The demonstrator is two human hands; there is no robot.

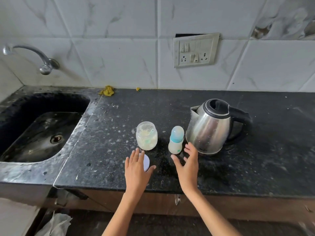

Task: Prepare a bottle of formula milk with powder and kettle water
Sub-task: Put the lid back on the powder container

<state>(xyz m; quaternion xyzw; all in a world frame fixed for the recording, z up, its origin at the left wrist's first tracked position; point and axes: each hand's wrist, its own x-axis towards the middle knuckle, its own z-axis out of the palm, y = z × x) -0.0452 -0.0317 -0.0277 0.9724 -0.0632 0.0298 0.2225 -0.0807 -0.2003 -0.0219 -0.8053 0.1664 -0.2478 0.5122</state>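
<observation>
A person stands at a dark speckled bench (221, 171) with everything for a feed set out around the baby bottle (176, 140), which stands upright near the front middle of the bench, its blue cap on and its body showing a pale, milky fill. Just left of the bottle stands the powder jar (146, 135), open-topped, with a small scoop (150, 132) resting inside on the powder. Just right of the bottle, nearly touching it in this view, sits the steel kettle (210, 127), lid down, spout turned toward the jar and black handle pointing away from the bottle.

The left hand (136, 169) lies flat in front of the jar, fingers spread, covering a round white lid (146, 162) that rests on the bench; its grip is apart, laid over the lid rather than clamped on it. The right hand (187, 164) hovers just in front of the bottle, between it and the kettle's base, fingers spread and holding nothing.

Mixing appears done, judging by the capped, cloudy bottle, and the step in hand looks like closing up. The next move likely calls for the left hand to pinch the lid by its rim, lift it to the jar's mouth and screw it down, while the right steadies the jar without knocking the bottle beside it.
</observation>
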